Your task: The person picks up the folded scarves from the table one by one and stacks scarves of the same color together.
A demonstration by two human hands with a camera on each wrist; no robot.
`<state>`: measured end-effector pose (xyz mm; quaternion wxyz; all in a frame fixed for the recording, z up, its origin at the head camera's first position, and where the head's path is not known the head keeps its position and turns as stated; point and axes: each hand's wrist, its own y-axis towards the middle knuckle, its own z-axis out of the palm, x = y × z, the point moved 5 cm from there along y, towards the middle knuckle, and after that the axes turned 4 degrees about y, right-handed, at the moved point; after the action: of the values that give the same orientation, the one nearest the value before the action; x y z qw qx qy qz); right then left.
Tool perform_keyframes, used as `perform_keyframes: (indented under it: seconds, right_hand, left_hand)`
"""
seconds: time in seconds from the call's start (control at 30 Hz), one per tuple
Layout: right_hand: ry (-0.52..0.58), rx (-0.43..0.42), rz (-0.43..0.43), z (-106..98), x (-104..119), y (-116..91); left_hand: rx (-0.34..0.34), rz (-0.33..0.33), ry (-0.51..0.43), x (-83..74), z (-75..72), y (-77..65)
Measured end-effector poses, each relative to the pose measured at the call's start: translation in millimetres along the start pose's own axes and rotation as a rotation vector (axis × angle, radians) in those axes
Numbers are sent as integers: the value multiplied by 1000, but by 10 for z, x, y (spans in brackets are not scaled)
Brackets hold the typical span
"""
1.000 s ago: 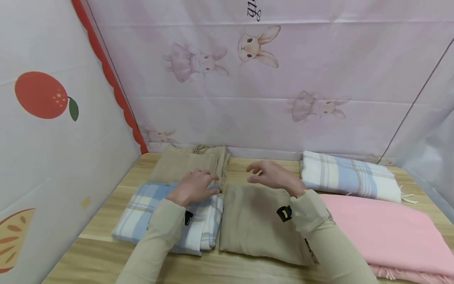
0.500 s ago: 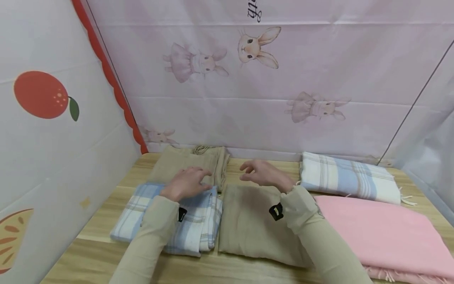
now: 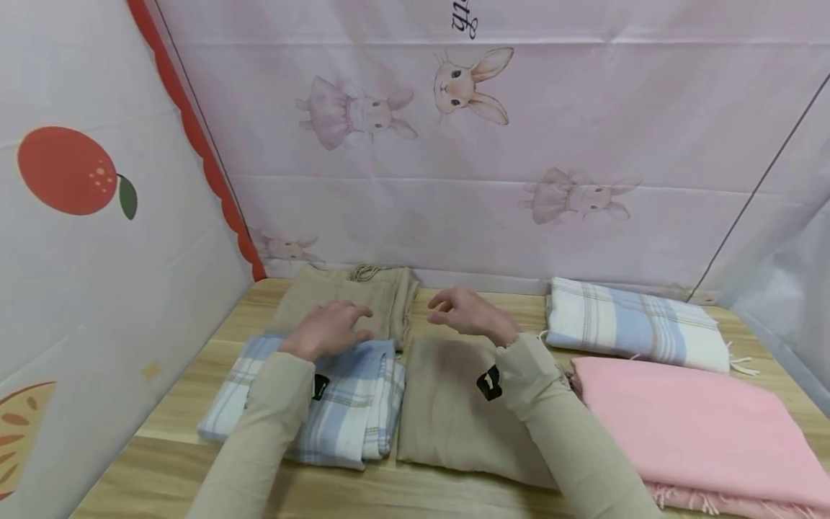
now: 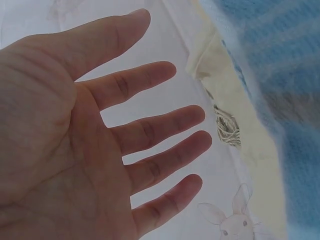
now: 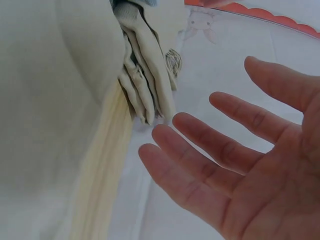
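Observation:
Above the folded blue-and-white plaid scarf (image 3: pixel 353 411) is my left hand (image 3: pixel 331 328), its fingers spread and loosely bent in the left wrist view, holding nothing. My right hand (image 3: pixel 470 313) hovers over the far edge of a folded beige scarf (image 3: pixel 470 411) at the front middle. Nothing is in its grasp, and the right wrist view shows its fingers extended and apart. A second folded beige scarf (image 3: pixel 344 292) with a fringe lies behind the plaid one. In the left wrist view, blue cloth (image 4: pixel 260 55) and the beige scarf's fringe (image 4: pixel 227 127) appear beyond the fingers.
A folded pink scarf (image 3: pixel 700 425) with a fringe lies at the right. Behind it is another folded plaid scarf (image 3: pixel 638 324). The wooden table (image 3: pixel 162 432) meets a rabbit-print backdrop (image 3: pixel 454 216) at the back and a white fruit-print panel (image 3: pixel 84 274) at the left.
Both hands have drifted left above the cloths, still holding nothing. The folded scarves stay where they were, with only a slight shift of the head view.

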<state>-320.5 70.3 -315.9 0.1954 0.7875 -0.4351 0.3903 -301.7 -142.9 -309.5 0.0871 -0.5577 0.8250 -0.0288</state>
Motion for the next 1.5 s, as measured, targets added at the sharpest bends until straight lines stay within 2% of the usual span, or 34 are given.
perform_keyframes:
  seconds: [0.2,0.4,0.67,1.0,1.3,1.5]
  right_hand:
    - [5,-37,-1,68,6,73]
    - [56,-64,22,93,21,107]
    - [76,-88,63,116,8,203]
    - [78,-107,61,217,60,343]
    - [113,-84,88,297,56,421]
    - [148,-97,114,326,10,440]
  left_hand:
    - [-15,15,5,53,14,0]
    - [-33,6,-12,148,18,13]
    - [-4,-8,-46,235,26,23]
    - [-23,-27,-37,439,-33,-13]
    - [1,-33,-116,557,-47,-18]
    - [12,-52,-144,663,-44,32]
